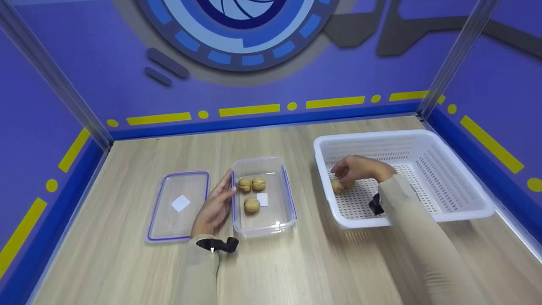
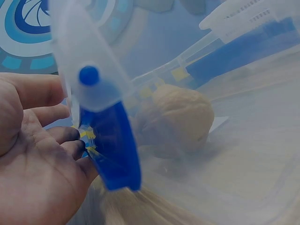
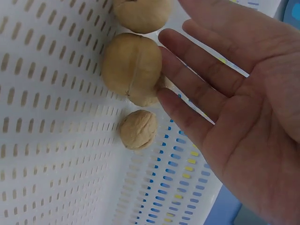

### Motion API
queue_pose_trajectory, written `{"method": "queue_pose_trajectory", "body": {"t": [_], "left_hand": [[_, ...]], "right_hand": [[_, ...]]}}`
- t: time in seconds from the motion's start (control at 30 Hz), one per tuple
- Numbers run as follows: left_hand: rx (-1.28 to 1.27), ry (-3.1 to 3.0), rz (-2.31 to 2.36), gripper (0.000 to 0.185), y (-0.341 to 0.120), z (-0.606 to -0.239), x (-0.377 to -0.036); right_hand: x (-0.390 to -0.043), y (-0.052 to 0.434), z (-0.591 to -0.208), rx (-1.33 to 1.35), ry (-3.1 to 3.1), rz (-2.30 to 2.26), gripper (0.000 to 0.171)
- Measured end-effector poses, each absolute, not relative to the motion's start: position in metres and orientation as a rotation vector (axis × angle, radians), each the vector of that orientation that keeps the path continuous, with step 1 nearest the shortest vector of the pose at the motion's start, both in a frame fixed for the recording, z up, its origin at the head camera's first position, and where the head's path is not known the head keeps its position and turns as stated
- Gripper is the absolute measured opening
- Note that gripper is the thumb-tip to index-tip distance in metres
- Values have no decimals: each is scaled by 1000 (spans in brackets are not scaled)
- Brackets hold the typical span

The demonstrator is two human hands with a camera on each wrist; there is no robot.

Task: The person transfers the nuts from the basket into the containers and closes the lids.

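A clear plastic container (image 1: 289, 199) stands mid-table with three walnuts (image 1: 251, 205) inside. My left hand (image 1: 217, 202) lies flat against its left wall, fingers straight. In the left wrist view the palm (image 2: 37, 159) sits beside the container's blue clasp (image 2: 111, 140), and one walnut (image 2: 176, 119) shows through the wall. My right hand (image 1: 353, 168) reaches into the white basket (image 1: 465, 182) over a walnut (image 1: 337, 185). In the right wrist view its fingers (image 3: 187, 89) are stretched out and touch a large walnut (image 3: 132, 65). A smaller walnut (image 3: 138, 129) lies just below, and another (image 3: 140, 13) above.
The container's lid (image 1: 178, 205), clear with a blue rim, lies flat left of my left hand. Blue walls with yellow stripes close the wooden table (image 1: 296, 262) on three sides. The basket stands near the right wall.
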State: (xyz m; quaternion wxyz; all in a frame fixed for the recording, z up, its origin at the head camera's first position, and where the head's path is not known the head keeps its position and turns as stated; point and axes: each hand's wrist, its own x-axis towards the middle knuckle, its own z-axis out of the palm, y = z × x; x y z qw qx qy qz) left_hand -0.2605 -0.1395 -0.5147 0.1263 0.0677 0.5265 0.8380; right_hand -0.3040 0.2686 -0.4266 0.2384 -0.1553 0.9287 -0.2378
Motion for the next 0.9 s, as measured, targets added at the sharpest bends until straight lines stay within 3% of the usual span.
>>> {"method": "queue_pose_trajectory", "body": {"t": [0.73,0.9], "left_hand": [[226,1547,2408,66,-142,-514,-262],[223,1546,2413,66,-140,-514,-262]], "right_hand": [[-303,266,-435,-457,2543,-499,47],[-304,266,-435,-463,2542,-491,40]]}}
